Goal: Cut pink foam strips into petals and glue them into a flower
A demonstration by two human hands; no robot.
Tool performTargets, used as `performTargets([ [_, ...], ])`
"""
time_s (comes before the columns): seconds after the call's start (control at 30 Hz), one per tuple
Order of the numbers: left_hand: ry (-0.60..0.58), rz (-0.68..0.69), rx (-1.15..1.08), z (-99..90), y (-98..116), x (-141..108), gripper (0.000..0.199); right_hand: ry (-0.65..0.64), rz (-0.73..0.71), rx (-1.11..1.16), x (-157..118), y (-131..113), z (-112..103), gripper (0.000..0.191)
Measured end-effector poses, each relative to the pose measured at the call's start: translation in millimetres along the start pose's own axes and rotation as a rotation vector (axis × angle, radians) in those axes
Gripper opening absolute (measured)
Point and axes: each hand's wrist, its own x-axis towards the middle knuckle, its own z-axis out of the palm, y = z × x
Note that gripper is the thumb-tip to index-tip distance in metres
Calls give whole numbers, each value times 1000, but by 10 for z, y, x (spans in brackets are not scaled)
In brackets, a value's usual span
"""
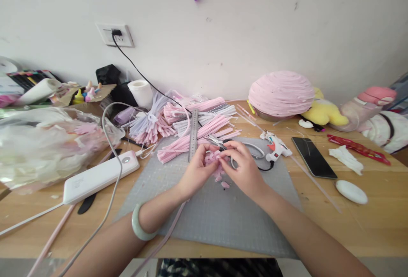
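Both hands meet above the grey cutting mat (219, 221), around a small pink craft piece (212, 157) with curled, petal-like parts. My left hand (199, 171) pinches its left side between thumb and fingers. On the other side, my right hand (240, 166) has thumb and forefinger closed on its right edge. A small pink scrap (225, 185) lies on the mat just below. Scissors (216, 142) lie behind the hands, partly hidden by the fingers. A steel ruler (193, 137) rests over bundles of pink pipe cleaners (178, 151) beyond my left hand.
A glue gun (276, 147), a phone (314, 157) and a white oval object (351, 192) are on the right. Behind them sits a pink dome (281, 93). At left are a white power bank (101, 177), a looping cable (115, 183) and plastic bags (47, 149).
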Motion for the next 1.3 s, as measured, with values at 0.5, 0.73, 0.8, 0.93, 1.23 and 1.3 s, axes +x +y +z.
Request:
performTargets([
  [0.5, -24, -2, 365, -127, 31, 63, 23, 18, 133, 157, 53, 50, -3, 8],
  [0.73, -24, 66, 488, -171, 31, 91, 16, -2, 92, 180, 26, 45, 26, 10],
  [0.8, -28, 63, 491, -183, 40, 98, 15, 5, 63, 170, 21, 43, 29, 10],
  [0.93, -51, 11, 472, -192, 82, 112, 13, -3, 25, 155, 11, 41, 36, 11],
  [1.23, -135, 92, 497, -219, 122, 135, 7, -11, 19, 164, -6, 63, 45, 10],
  [1.3, -135, 115, 520, -219, 125, 133, 6, -9, 17, 165, -1, 61, 44, 10],
])
